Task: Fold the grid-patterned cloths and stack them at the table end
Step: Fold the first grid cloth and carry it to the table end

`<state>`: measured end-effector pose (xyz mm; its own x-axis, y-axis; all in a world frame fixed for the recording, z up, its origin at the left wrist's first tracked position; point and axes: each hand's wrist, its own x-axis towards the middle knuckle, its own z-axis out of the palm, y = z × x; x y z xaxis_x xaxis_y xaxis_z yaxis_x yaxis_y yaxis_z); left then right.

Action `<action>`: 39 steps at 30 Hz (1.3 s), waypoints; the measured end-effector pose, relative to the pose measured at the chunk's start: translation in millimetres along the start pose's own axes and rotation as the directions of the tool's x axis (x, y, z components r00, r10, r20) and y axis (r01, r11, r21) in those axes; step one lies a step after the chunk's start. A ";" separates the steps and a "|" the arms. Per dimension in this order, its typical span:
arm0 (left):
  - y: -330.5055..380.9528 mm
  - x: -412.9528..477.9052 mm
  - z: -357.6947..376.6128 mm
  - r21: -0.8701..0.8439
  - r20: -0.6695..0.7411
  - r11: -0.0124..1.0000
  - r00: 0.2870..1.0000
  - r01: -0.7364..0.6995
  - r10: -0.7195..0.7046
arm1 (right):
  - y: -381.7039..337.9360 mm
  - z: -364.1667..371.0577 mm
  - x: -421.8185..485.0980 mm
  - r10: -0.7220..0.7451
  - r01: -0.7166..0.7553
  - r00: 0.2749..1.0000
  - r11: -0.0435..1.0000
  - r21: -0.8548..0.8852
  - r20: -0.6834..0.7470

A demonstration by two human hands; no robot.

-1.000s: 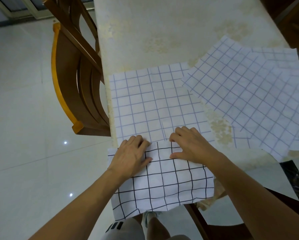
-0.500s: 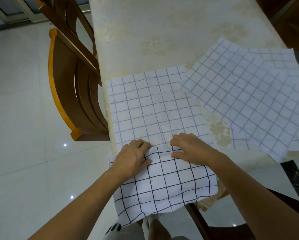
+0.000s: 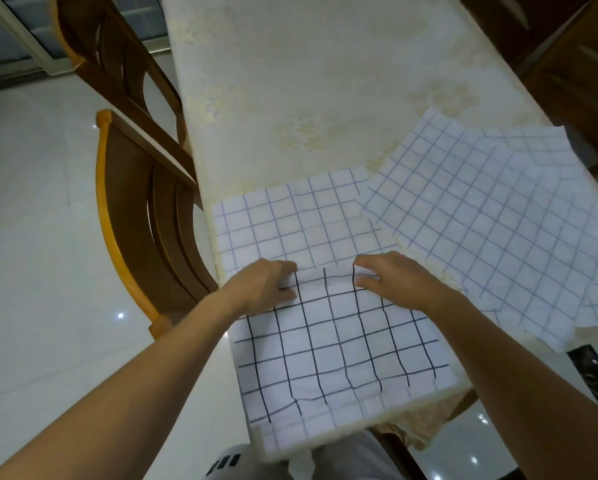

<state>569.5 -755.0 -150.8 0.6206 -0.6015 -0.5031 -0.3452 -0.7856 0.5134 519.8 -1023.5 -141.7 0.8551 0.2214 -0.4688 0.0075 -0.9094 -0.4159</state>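
Beside the wooden chair (image 3: 145, 220), at the near edge of the table (image 3: 290, 81), the left hand (image 3: 266, 284) and right hand (image 3: 397, 282) each pinch the raised edge of the bold-grid cloth (image 3: 339, 348) with curled fingers; loose grid cloths (image 3: 481, 216) overlap further right.

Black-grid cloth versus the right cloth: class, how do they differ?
The black-grid cloth has bold dark lines; the right cloth, faint bluish ones. The left hand and right hand pinch the black-grid cloth; the right cloth lies untouched and skewed. Both are white.
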 end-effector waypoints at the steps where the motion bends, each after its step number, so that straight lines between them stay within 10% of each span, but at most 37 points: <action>1: -2.0 9.2 -8.5 0.000 -0.008 1.000 1.000 0.020 -0.020 | 1.9 -3.1 8.5 0.008 -0.008 1.000 1.000 -0.005 -0.017; 8: -13.8 68.7 -47.4 0.211 -0.180 0.960 0.973 0.183 -0.145 | 10.8 -22.0 70.6 -0.031 0.011 0.979 0.995 -0.099 -0.200; 15: 1.8 35.8 0.3 0.279 -0.520 0.960 0.841 0.007 0.145 | 24.4 3.3 57.2 -0.188 0.065 0.797 0.971 -0.229 -0.574; 25: 0.5 -18.6 101.6 0.352 -0.320 0.936 0.942 0.014 0.106 | 22.5 93.0 -8.4 -0.143 0.046 0.928 0.960 -0.276 -0.345; 39: -10.3 -38.9 125.8 0.518 -0.372 0.838 0.837 -0.172 0.402 | 13.6 128.0 -44.2 -0.403 0.275 0.851 0.888 -0.369 -0.337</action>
<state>460.3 -741.8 -224.0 0.6424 -0.7651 0.0434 -0.7607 -0.6298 0.1570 415.7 -1000.6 -226.4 0.8993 0.4361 0.0318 0.4326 -0.8766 -0.2108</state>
